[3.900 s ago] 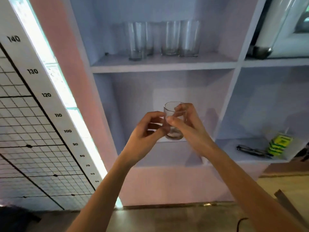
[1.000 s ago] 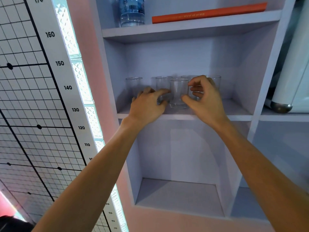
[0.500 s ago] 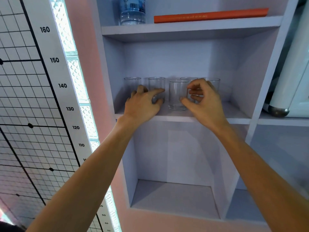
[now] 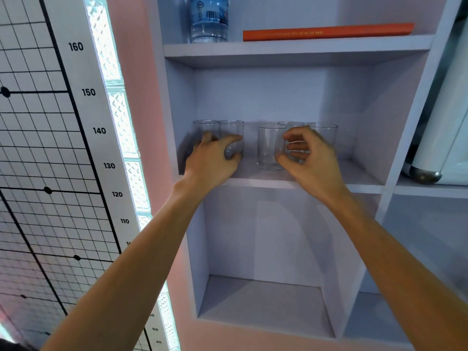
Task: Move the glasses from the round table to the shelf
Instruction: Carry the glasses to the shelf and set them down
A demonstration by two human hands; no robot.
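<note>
Several clear glasses stand on the middle board of the pale lilac shelf (image 4: 359, 173). My left hand (image 4: 211, 163) is wrapped around the base of the second glass from the left (image 4: 231, 130), right beside the leftmost glass (image 4: 203, 126). A front glass (image 4: 268, 145) stands alone near the middle. My right hand (image 4: 310, 158) sits just right of it, fingers curled and apart, thumb tip against its side. Two more glasses (image 4: 325, 133) stand behind that hand, partly hidden.
The board above carries a water bottle (image 4: 209, 19) and a flat orange book (image 4: 326, 31). The compartment below (image 4: 263, 300) holds nothing. A height chart (image 4: 76, 148) and a lit glass-block strip run along the wall at left. A white appliance (image 4: 445, 148) stands at right.
The glass I carried now stands on the shelf board. My left hand has slid the second glass leftward against the leftmost one, opening a gap. My right hand has loosened beside the front glass.
</note>
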